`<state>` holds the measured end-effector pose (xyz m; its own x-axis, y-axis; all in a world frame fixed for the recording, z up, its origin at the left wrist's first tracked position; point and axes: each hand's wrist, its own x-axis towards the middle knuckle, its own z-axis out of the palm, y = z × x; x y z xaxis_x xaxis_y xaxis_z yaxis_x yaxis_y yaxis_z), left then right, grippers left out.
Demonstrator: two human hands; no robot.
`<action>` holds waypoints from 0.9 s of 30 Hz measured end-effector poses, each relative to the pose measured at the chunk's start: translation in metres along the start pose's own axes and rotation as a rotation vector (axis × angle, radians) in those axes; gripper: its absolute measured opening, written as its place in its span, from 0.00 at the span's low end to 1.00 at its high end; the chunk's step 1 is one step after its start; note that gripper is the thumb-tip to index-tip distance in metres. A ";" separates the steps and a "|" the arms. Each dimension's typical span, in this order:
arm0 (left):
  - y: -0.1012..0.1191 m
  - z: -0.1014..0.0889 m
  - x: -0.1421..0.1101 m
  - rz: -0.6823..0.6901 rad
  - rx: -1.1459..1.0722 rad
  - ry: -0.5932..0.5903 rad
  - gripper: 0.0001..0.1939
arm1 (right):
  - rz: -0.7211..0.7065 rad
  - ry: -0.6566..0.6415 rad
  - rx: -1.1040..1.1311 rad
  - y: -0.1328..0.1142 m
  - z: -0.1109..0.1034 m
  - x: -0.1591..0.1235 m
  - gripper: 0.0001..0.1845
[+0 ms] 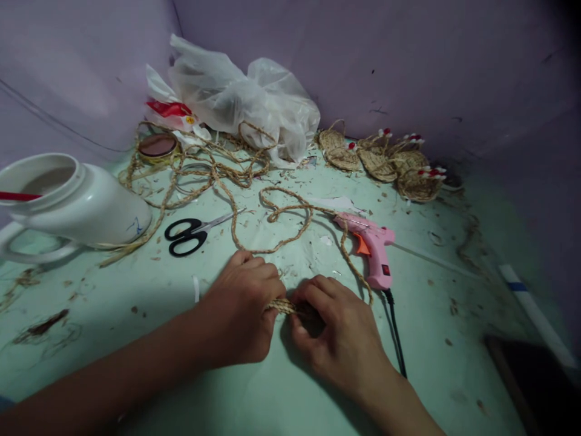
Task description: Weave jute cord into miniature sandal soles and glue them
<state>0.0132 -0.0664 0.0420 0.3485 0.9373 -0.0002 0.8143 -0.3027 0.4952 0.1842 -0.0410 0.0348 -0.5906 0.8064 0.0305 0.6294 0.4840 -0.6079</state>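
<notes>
Head view: the left hand (240, 306) gripped a braided strip (282, 306), whose opposite end the right hand (338, 321) pinched, low over the worktop (440, 363). At 2 o'clock from the strip lay a glue gun (370, 233); braided cord (267, 251) passed close by its nozzle (339, 219). A tug on that cord could have snagged and dragged the gun, while a slackened pinch might have let the strip twist or unravel.

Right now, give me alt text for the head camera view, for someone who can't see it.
A person's left hand and right hand hold a braided straw-coloured strip between them over a pale green table. Beyond lie looped braided cord, black-handled scissors and a pink glue gun.
</notes>
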 end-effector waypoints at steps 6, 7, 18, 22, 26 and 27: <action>0.005 -0.002 0.000 0.015 0.062 -0.015 0.02 | -0.015 0.027 -0.008 0.000 0.001 -0.003 0.04; 0.006 -0.002 0.000 0.017 0.075 -0.010 0.02 | -0.019 0.034 -0.011 0.001 0.002 -0.003 0.05; 0.006 0.009 0.000 0.088 0.103 0.095 0.05 | -0.021 0.060 -0.015 0.001 0.003 -0.004 0.05; 0.004 0.006 0.001 0.152 0.111 0.077 0.05 | -0.027 0.030 -0.019 0.001 0.001 -0.004 0.05; 0.001 0.001 0.001 0.174 0.098 0.028 0.05 | -0.069 -0.061 -0.022 0.005 -0.004 -0.004 0.07; 0.000 -0.001 0.001 0.180 0.098 0.017 0.05 | -0.080 -0.081 -0.023 0.006 -0.006 -0.005 0.07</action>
<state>0.0138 -0.0650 0.0427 0.4851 0.8692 0.0954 0.7813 -0.4798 0.3992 0.1940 -0.0396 0.0356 -0.6779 0.7350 0.0133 0.5892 0.5541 -0.5880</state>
